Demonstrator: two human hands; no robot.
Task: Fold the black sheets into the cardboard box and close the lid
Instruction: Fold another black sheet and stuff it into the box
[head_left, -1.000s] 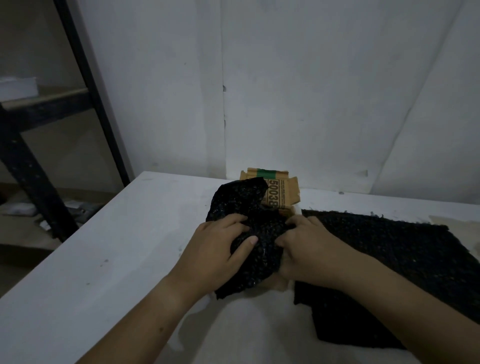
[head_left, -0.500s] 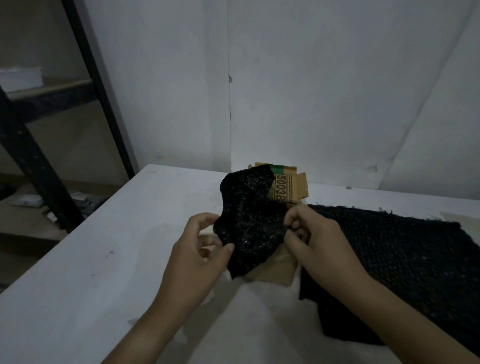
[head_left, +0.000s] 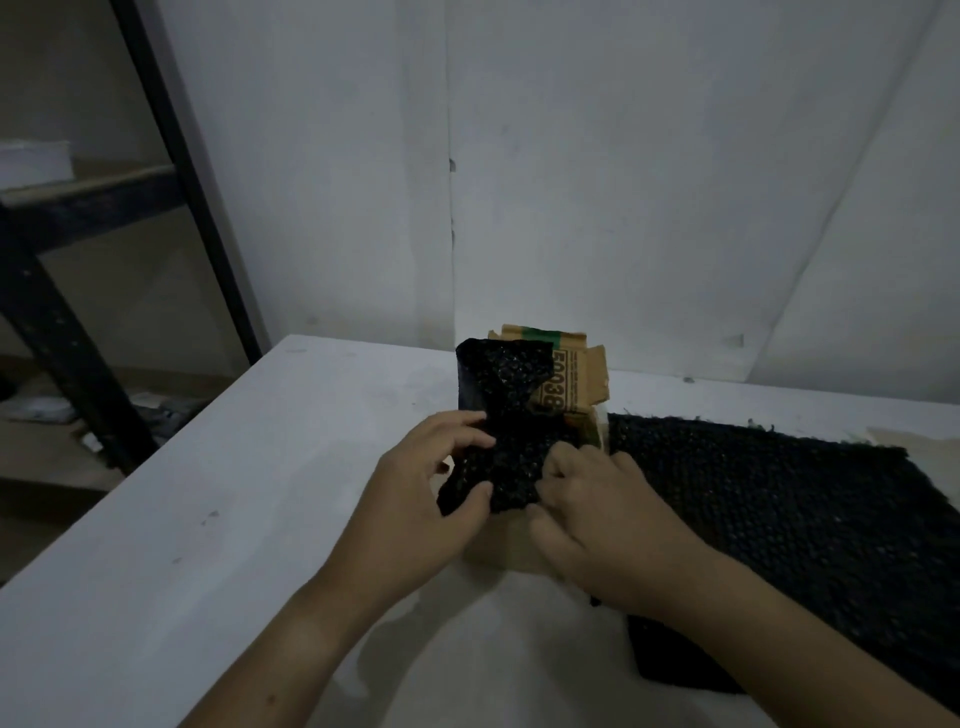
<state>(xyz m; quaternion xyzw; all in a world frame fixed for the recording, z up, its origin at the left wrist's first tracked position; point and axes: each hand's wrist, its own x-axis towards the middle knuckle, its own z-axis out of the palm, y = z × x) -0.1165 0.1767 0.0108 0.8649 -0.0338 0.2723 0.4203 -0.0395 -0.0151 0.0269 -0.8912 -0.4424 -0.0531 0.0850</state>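
over the box (head_left: 498, 552), left hand (head_left: 421, 499) and right hand (head_left: 608, 525) pinch the black sheet (head_left: 506, 415)
long axis points away from the person; flap (head_left: 577, 376) reads "5003"

L hand (head_left: 415, 499) + R hand (head_left: 597, 525) both grip crumpled black sheet (head_left: 509, 415) over open cardboard box (head_left: 576, 374) nr far edge of table (head_left: 208, 519), w/ 2nd black sheet (head_left: 779, 519) flat just right of box, toward right edge.

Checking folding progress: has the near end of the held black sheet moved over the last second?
Yes. The held sheet drew its near end farther from the person, uncovering the front of the box.
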